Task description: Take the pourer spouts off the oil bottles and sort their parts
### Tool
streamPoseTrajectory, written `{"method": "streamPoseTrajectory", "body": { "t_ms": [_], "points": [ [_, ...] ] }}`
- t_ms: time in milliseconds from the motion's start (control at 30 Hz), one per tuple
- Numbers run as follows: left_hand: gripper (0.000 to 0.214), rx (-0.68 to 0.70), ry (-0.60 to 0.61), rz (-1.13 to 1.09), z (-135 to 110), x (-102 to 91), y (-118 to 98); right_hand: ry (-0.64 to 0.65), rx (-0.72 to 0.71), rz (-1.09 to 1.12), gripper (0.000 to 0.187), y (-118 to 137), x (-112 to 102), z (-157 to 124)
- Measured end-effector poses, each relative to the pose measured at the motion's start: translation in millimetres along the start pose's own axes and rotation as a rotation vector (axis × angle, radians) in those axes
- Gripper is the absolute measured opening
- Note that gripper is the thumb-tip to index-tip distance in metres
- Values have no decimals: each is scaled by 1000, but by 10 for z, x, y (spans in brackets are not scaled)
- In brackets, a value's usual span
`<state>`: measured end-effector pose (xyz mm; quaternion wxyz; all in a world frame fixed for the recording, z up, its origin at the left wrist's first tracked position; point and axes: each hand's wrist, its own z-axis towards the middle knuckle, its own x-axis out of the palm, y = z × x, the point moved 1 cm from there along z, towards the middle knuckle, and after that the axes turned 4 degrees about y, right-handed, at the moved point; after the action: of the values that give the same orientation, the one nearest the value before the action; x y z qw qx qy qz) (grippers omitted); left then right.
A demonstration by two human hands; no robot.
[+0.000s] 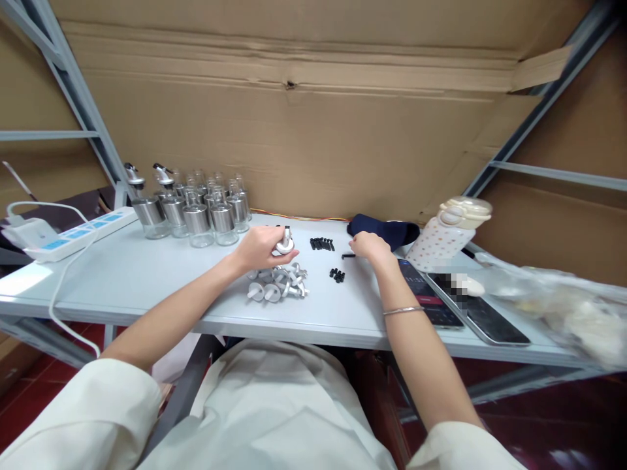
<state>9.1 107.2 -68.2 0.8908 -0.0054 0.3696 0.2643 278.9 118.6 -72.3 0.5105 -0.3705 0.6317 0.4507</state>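
My left hand (262, 248) is closed round a white plastic spout cap (285, 245), held just above a pile of several more white caps (279, 282) on the pale table (147, 274). My right hand (371, 248) pinches a small black plug (348, 256) lying on the table top. A row of black plugs (322, 244) lies between the hands, and a smaller black cluster (337, 275) sits nearer me.
Several glass bottles with metal collars (196, 212) stand at the back left, beside a white power strip (73, 235). At the right are a dark cloth (385, 230), a spotted bottle (448, 235), two phones (455, 300) and a clear plastic bag (563, 300). Cardboard lines the back.
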Motion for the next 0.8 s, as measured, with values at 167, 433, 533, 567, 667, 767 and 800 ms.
{"method": "streamPoseTrajectory", "body": {
  "t_ms": [167,433,533,567,667,767,800],
  "points": [
    [38,-4,10,4,-12,17,12,53,-193,28,30,-14,-49,-49],
    [38,-3,45,-11,-6,8,-10,42,-228,65,16,23,87,87],
    [38,-5,52,-18,-4,8,-9,-10,-200,98,15,26,130,145],
    [38,-11,60,-19,-4,9,-7,-23,-192,114,16,28,139,157],
    [38,-29,84,-23,-10,16,-1,-34,-187,189,17,35,150,175],
    [37,-41,95,-26,-16,23,0,-8,-198,301,18,39,154,195],
    [37,-43,97,-29,-17,24,0,2,-196,343,18,41,158,205]
  ]
}}
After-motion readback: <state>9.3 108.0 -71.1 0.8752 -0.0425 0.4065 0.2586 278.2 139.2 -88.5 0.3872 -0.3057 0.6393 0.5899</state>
